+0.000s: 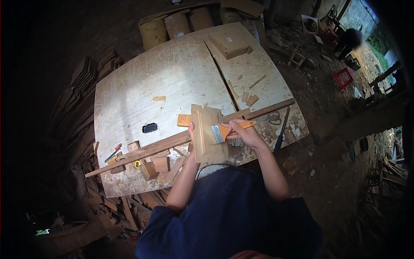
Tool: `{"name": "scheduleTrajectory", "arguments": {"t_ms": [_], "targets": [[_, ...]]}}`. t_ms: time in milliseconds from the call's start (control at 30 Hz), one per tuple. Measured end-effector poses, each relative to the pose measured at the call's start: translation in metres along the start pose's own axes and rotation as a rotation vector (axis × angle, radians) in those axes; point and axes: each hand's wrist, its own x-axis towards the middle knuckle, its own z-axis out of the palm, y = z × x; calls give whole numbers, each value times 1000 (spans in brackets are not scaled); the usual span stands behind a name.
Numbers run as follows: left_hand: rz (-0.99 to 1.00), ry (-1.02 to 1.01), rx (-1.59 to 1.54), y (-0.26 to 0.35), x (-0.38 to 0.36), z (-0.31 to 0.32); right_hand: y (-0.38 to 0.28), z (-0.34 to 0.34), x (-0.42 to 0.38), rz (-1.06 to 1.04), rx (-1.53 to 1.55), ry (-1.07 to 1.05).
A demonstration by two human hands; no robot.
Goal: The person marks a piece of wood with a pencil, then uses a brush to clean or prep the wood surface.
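Observation:
My left hand grips the left edge of a pale wooden panel with a raised centre, held tilted up above the table's near side. In my right hand is a paintbrush with an orange handle and a metal ferrule. Its bristle end lies against the panel's face, though the bristles are hard to make out. Just left of the panel sits a small orange-brown wood block. A long wooden strip runs across the table behind the panel and my hands.
The worn white table carries a cardboard box, scissors, a black tray-like piece, a yellow tape ring and several wood offcuts. A dark gap splits its top. Scrap wood surrounds it; a person is far right.

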Motion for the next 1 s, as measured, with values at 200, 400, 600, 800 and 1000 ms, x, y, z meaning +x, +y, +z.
{"name": "scheduleTrajectory", "arguments": {"t_ms": [200,400,600,800,1000], "targets": [[-32,-35,-77,0,-2,1,15,-14,2,42,36,-76],[-69,28,19,-5,-12,4,8,-19,-6,140,-278,-357],[-184,-187,-11,-17,-21,17,6,-13,2,77,-63,-116],[-333,-446,-216,-18,-24,18,6,-20,17,-166,190,157],[-331,-399,-165,-13,-25,18,8,-37,13,-86,67,77]]}}
